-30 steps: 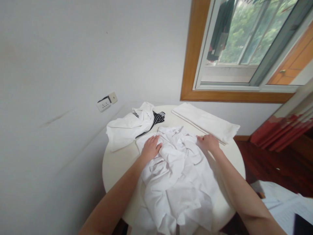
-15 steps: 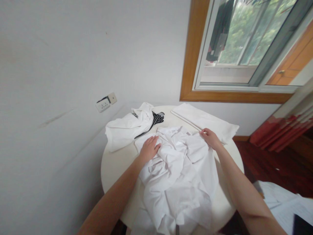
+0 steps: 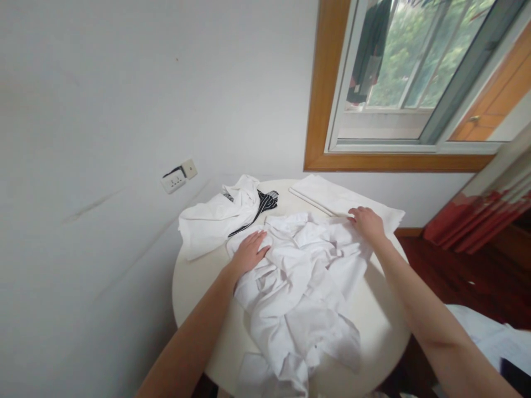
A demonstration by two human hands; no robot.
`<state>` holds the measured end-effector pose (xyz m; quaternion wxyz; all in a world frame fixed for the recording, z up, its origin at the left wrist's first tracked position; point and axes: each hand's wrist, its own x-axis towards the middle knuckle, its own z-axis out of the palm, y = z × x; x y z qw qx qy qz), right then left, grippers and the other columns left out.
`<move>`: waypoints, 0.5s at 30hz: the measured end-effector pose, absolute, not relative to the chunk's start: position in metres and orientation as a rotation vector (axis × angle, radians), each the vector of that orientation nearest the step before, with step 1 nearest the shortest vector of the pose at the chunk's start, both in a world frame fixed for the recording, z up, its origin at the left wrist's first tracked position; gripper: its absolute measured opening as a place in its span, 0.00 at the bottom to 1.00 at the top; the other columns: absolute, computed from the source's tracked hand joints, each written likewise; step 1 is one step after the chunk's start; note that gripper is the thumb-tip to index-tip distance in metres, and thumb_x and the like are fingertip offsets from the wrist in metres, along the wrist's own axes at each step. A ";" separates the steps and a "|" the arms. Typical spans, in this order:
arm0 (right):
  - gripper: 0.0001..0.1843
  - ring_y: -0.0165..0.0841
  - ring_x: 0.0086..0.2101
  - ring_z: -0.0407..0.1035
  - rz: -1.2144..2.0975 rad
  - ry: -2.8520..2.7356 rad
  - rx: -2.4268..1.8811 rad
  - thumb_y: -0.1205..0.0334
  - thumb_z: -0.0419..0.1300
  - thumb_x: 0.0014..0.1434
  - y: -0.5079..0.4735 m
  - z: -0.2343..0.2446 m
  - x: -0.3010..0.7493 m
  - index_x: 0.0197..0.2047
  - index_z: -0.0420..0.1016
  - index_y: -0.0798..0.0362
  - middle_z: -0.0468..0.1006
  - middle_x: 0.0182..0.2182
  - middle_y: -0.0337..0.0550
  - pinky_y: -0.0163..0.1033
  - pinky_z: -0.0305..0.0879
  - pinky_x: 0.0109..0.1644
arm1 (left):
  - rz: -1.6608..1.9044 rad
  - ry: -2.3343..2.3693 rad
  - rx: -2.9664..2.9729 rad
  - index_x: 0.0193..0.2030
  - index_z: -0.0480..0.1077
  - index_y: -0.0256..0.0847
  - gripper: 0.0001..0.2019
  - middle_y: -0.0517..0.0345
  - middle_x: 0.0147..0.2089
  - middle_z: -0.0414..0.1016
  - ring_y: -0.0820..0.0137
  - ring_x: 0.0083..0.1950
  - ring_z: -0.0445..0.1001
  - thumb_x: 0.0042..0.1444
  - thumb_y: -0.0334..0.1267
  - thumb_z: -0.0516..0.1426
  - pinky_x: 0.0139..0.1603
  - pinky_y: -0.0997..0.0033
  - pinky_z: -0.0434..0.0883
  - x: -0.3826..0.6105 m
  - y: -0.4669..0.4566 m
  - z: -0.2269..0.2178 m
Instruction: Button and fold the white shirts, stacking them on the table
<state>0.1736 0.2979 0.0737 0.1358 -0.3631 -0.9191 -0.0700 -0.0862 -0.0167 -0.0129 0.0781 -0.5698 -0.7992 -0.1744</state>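
Observation:
A crumpled white shirt (image 3: pixel 302 276) is spread loosely over the round white table (image 3: pixel 194 298), its lower end reaching the near edge. My left hand (image 3: pixel 250 251) lies open on the shirt's upper left part, fingers stretched forward. At the shirt's upper right corner rests my right hand (image 3: pixel 369 222), its fingers apart and pressing down on the fabric. Just beyond it lies a flat folded white cloth (image 3: pixel 332 193). Behind my left hand is a bunched white garment (image 3: pixel 211 221) with a black-and-white striped piece (image 3: pixel 267 202) sticking out.
The table stands against a white wall (image 3: pixel 124 99) with a power socket (image 3: pixel 173 181). A wood-framed window (image 3: pixel 315 110) is at the back right. Red and beige curtains (image 3: pixel 464 215) hang at the right. Papers (image 3: pixel 489 331) lie low at the right.
My right hand has moved slightly right and its pinch on the shirt's edge has opened. The shirt's right side is pulled outward and its near end has shifted. My left hand stays put.

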 end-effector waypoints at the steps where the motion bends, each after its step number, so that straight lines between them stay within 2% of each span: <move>1: 0.15 0.44 0.47 0.65 -0.221 -2.649 -0.976 0.59 0.53 0.62 0.290 0.074 0.170 0.49 0.74 0.51 0.74 0.45 0.54 0.43 0.59 0.45 | -0.526 -2.387 -1.706 0.63 0.60 0.37 0.25 0.47 0.65 0.62 0.62 0.67 0.57 0.63 0.48 0.46 0.67 0.57 0.56 -0.086 -0.016 -0.013; 4: 0.18 0.44 0.45 0.67 -0.141 -2.666 -0.980 0.57 0.48 0.65 0.265 0.070 0.155 0.43 0.77 0.54 0.75 0.42 0.56 0.44 0.60 0.45 | -0.542 -2.374 -1.711 0.62 0.61 0.37 0.25 0.46 0.64 0.63 0.62 0.67 0.58 0.63 0.48 0.46 0.67 0.57 0.56 -0.086 -0.016 -0.014; 7: 0.30 0.41 0.36 0.71 0.147 -2.783 -1.125 0.47 0.41 0.66 0.245 0.062 0.136 0.33 0.78 0.56 0.78 0.34 0.56 0.41 0.60 0.37 | -0.540 -2.384 -1.706 0.62 0.61 0.39 0.24 0.48 0.64 0.63 0.63 0.67 0.58 0.63 0.48 0.47 0.67 0.56 0.57 -0.086 -0.016 -0.013; 9: 0.32 0.40 0.35 0.72 0.300 -2.803 -1.134 0.42 0.41 0.64 0.239 0.058 0.125 0.31 0.78 0.55 0.79 0.33 0.54 0.39 0.59 0.35 | -0.529 -2.392 -1.699 0.62 0.61 0.40 0.23 0.49 0.64 0.63 0.63 0.67 0.58 0.63 0.48 0.47 0.67 0.55 0.57 -0.084 -0.016 -0.012; 11: 0.28 0.38 0.35 0.71 0.357 -2.732 -1.118 0.42 0.46 0.62 0.237 0.055 0.114 0.32 0.77 0.54 0.79 0.33 0.51 0.37 0.59 0.34 | -0.520 -2.390 -1.692 0.62 0.61 0.40 0.23 0.49 0.64 0.63 0.63 0.67 0.58 0.63 0.48 0.47 0.67 0.55 0.56 -0.083 -0.016 -0.011; 15: 0.16 0.34 0.34 0.70 0.430 -2.549 -0.934 0.52 0.53 0.60 0.234 0.052 0.092 0.31 0.74 0.54 0.78 0.32 0.47 0.35 0.58 0.35 | -0.489 -2.385 -1.692 0.61 0.62 0.38 0.24 0.47 0.64 0.63 0.62 0.66 0.58 0.63 0.48 0.46 0.67 0.57 0.56 -0.082 -0.016 -0.011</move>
